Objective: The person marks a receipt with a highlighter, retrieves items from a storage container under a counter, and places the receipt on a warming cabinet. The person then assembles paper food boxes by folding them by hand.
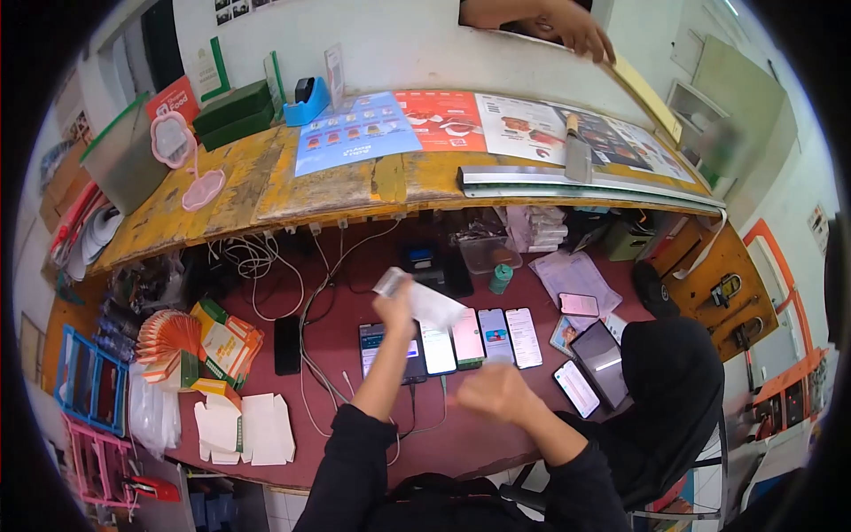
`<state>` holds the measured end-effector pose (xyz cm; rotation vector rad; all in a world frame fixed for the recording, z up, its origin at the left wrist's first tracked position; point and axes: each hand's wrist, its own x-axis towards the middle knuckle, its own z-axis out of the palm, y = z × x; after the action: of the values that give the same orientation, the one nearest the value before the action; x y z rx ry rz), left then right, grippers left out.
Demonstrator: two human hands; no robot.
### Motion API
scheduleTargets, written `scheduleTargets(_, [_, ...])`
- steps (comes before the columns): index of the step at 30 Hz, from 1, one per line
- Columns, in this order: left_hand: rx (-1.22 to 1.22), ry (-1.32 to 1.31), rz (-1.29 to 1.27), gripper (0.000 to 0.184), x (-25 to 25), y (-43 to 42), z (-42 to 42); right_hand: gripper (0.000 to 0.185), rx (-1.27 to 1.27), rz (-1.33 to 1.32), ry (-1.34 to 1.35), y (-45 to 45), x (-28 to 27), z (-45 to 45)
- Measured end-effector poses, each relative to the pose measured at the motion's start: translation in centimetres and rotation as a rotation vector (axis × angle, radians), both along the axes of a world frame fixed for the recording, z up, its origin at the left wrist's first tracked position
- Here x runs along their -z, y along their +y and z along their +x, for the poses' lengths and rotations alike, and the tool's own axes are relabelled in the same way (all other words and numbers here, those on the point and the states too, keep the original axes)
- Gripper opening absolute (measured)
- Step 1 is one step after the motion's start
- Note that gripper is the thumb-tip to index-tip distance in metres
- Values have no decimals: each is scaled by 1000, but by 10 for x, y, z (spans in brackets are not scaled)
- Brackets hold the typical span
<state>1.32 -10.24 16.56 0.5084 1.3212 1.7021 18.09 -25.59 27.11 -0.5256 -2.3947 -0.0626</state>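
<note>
"White slip (434, 307), flat and paper-like. State its location."

"Above the row of phones (495, 332), in the left hand (394, 306). Thumb and fingers are closed on its left end; the free end projects rightward over the top of the white-screened phone (439, 353)."

"Condition of the right hand (503, 392)?"

"Fingers partly curled, over the near side of the maroon desk (496, 454). It is blurred; from here I cannot tell whether it has hold of anything."

"Step in hand?"

"In my judgement, handling the slip by a one-hand hold, apparently raised off the desk."

"Requirement for the next move?"

"I would say a steady left grip, with clearance from the screens and the cable (444, 403) below. Note: another person's hand (581, 31), beyond the wooden counter (257, 188), is well apart."
</note>
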Motion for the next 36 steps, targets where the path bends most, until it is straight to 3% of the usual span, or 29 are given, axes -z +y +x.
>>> scheduleTargets(2, [109, 100, 51, 24, -13, -7, -18, 13, -19, -31, -90, -2, -12, 1])
scheduleTargets(4, [311, 330, 479, 51, -37, -35, -6, 16, 491, -305, 119, 20, 6, 5])
scheduleTargets(5, [427, 461, 481, 64, -53, -55, -2, 19, 565, -345, 416, 38, -2, -2])
scheduleTargets(6, [540, 594, 486, 79, -66, -72, 1, 19, 570, -333, 416, 44, 0, -8])
scheduleTargets(8, [656, 712, 432, 96, -78, -87, 2, 19, 379, -825, 609, 63, 4, -16])
scheduleTargets(10, [570, 680, 658, 98, -58, -81, 3, 19, 330, -707, 570, 84, 2, -13])
scheduleTargets(11, [569, 677, 672, 98, -51, -86, -2, 18, 330, -576, 698, 103, -8, -5])
scheduleTargets(12, [716, 557, 475, 96, -59, -97, -9, 18, 329, -445, 824, 120, -22, 4])
scheduleTargets(13, [856, 433, 272, 94, -60, -105, -16, 17, 503, -396, 809, 130, -47, 16])
scheduleTargets(14, [861, 432, 281, 94, -54, -110, -19, 16, 677, -345, 791, 141, -73, 30])
scheduleTargets(16, [886, 364, 262, 89, -38, -122, -27, 21, 610, -506, 791, 167, -99, 49])
scheduleTargets(18, [898, 357, 252, 85, -20, -133, -36, 27, 706, -534, 492, 189, -105, 72])
scheduleTargets(20, [896, 209, 159, 83, -1, -150, -47, 27, 881, -405, 411, 190, -116, 77])
scheduleTargets(23, [827, 148, 99, 75, 23, -177, -63, 22, 1069, 118, 190, 180, -118, 69])
scheduleTargets(27, [705, 123, -20, 57, 59, -220, -81, 11, 742, 191, 236, 186, -89, 53])
scheduleTargets(30, [597, 55, -95, 46, 78, -251, -84, 12, 682, 293, 141, 171, -80, 40])
scheduleTargets(31, [605, 21, -116, 44, 87, -262, -84, 18, 784, 300, 18, 174, -70, 49])
scheduleTargets(32, [606, -13, -138, 43, 92, -274, -85, 21, 746, 525, 74, 183, -62, 58])
scheduleTargets(34, [570, -8, -160, 40, 87, -289, -81, 29, 1089, 320, -26, 177, -64, 63])
scheduleTargets(36, [635, -13, -123, 38, 82, -301, -75, 30, 1097, 292, -14, 177, -71, 58])
